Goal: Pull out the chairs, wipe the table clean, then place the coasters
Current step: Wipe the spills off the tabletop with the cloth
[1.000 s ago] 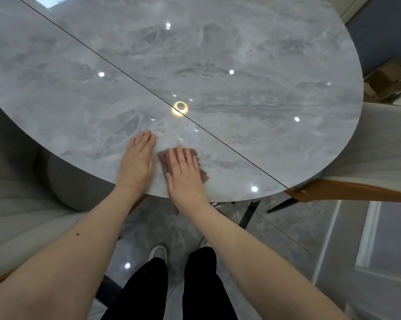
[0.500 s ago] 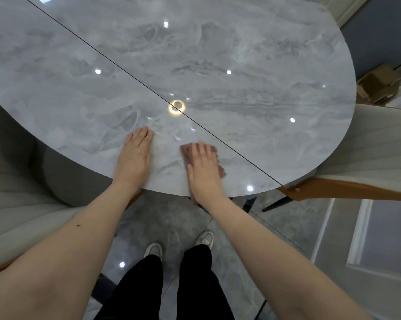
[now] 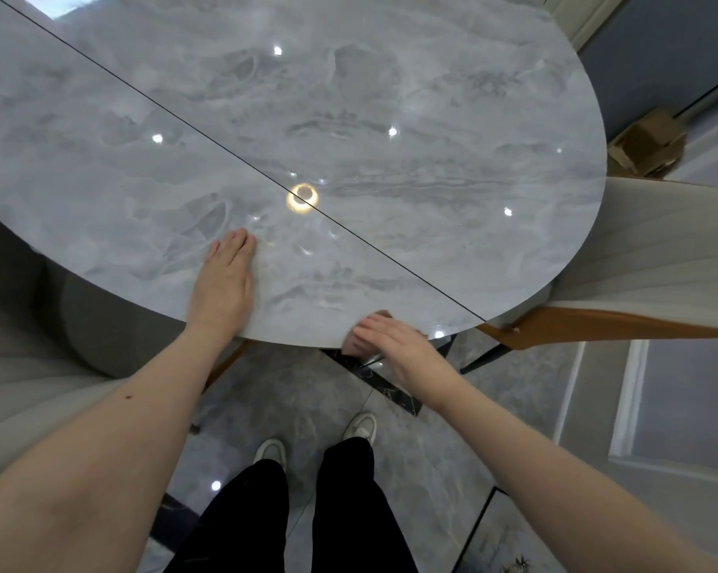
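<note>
At far left a pale ribbed chair (image 3: 14, 390) sits just beside the counter (image 3: 349, 117), a round slab with grey marble veining, glossy enough to mirror the ceiling lamps and split by a thin dark seam. The left hand (image 3: 224, 285) lies flat on it near the rim, fingers straight and together, bracing. Further right, the right hand (image 3: 384, 339) presses the cloth (image 3: 359, 343), a small brownish rag, at the counter's near edge; its fingers look relaxed and slightly apart, though blurred. The cloth seems soft, light and limp, best worked under a flat palm; the polished top likely lets it slide easily. At far right stands a second cream chair (image 3: 659, 258) with a tan shell
</note>
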Demonstrator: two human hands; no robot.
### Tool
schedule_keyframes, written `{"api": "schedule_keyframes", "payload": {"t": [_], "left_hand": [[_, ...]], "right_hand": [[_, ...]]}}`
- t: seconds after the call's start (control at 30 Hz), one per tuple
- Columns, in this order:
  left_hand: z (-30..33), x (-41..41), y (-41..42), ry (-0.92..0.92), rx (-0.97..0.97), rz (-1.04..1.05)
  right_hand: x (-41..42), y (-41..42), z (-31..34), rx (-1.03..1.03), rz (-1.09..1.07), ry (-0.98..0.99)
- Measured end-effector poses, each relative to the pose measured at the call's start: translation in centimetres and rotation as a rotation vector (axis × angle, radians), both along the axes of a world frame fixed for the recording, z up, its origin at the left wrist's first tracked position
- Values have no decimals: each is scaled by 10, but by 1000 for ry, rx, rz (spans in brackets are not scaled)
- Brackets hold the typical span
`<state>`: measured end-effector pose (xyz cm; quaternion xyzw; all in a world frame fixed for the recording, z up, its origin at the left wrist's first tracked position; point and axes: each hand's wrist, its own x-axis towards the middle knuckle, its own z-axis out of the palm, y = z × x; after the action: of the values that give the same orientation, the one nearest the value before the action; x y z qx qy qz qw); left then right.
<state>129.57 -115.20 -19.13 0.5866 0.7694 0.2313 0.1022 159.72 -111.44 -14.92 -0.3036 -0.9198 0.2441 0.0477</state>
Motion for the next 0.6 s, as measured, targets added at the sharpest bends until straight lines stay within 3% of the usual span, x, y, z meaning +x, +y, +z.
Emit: {"api": "schedule_keyframes", "payload": {"t": [0.17, 0.23, 0.3, 0.4, 0.6], "left_hand": [[-4, -1, 1, 6, -10, 9], [-4, -3, 1, 17, 0, 6], [-4, -1, 2, 21, 13, 11], [-4, 0, 1, 13, 21, 14], [-4, -2, 1, -28, 26, 16]], "right_hand": [[-10, 24, 38, -242, -466, 196], [-12, 30, 35, -99, -553, 148], [-9, 29, 20, 47, -537, 12], [-9, 15, -9, 81, -465, -124], [-68, 11, -28, 113, -597, -55]]}}
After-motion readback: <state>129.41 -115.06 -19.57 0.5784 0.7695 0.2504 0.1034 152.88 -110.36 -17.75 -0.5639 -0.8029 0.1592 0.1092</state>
